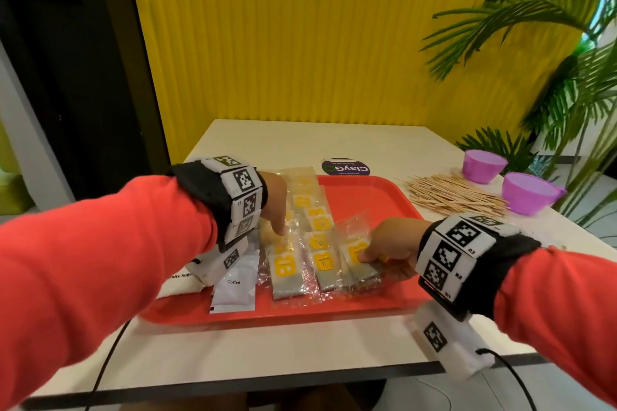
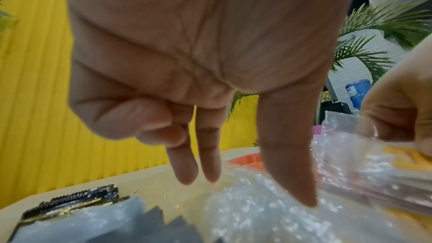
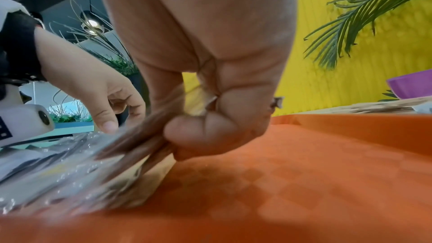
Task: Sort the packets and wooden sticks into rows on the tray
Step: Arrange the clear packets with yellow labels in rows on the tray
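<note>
An orange-red tray (image 1: 367, 197) holds rows of clear-wrapped tea packets (image 1: 317, 227) with yellow tags. My right hand (image 1: 384, 248) pinches a small stack of these packets (image 1: 359, 259) at the right end of the rows, thumb on top; in the right wrist view the stack (image 3: 131, 147) sits between thumb and curled fingers, low over the tray (image 3: 304, 163). My left hand (image 1: 275, 207) points down, its thumb tip (image 2: 304, 191) pressing on a clear packet (image 2: 252, 210) in the left row. A pile of wooden sticks (image 1: 454, 193) lies on the table right of the tray.
White coffee sachets (image 1: 233, 287) and white sugar packets (image 1: 182, 275) lie at the tray's left end. Dark sachets (image 2: 74, 199) lie beyond them. Two purple cups (image 1: 527, 192) stand past the sticks. A round sticker (image 1: 345, 168) lies behind the tray. Palm plants crowd the right side.
</note>
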### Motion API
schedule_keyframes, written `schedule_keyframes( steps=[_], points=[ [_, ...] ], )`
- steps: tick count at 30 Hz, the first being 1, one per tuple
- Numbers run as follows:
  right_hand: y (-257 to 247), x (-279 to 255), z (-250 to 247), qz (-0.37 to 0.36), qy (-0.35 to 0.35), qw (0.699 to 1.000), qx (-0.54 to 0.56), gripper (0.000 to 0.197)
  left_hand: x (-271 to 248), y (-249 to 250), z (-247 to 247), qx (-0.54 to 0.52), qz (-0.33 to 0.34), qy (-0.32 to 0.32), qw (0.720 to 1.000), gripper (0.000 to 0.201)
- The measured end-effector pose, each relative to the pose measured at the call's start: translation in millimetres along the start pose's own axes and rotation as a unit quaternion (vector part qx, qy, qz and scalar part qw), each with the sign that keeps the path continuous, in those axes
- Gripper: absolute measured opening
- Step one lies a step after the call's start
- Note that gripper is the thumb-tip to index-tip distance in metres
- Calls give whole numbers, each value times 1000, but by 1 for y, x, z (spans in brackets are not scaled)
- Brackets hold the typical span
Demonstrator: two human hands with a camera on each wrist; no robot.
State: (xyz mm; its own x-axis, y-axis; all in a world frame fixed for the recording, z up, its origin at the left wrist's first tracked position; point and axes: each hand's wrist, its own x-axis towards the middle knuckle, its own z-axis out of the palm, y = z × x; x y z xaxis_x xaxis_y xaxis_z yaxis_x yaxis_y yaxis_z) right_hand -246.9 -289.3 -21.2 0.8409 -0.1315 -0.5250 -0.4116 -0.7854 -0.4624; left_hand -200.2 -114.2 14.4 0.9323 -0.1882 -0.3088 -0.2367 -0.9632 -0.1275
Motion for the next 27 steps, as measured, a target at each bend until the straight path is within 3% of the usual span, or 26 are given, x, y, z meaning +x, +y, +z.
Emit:
schedule_keyframes(
  steps=[5, 10, 16, 19, 24, 27],
  points=[
    [-1, -4, -10, -28, 8, 996, 79, 31, -17, 5, 5, 23, 48, -32, 998, 74],
    [-4, -6, -9, -39, 2, 995, 96, 31, -22, 17, 20, 119, 59, -40, 990, 93],
    [-7, -4, 8, -60, 8, 998, -35, 21, -21, 22, 17, 99, 49, -33, 993, 92],
    [-6, -1, 4, -58, 16, 998, -20, 21, -23, 23, 16, 103, 41, -22, 994, 94],
    [3, -1, -7, -12, 14, 992, 123, 29, -22, 26, 16, 67, 57, 7, 996, 96],
    [7, 0, -4, -3, 5, 995, 104, 26, -24, 39, 18, 121, 89, 9, 989, 77]
  ],
)
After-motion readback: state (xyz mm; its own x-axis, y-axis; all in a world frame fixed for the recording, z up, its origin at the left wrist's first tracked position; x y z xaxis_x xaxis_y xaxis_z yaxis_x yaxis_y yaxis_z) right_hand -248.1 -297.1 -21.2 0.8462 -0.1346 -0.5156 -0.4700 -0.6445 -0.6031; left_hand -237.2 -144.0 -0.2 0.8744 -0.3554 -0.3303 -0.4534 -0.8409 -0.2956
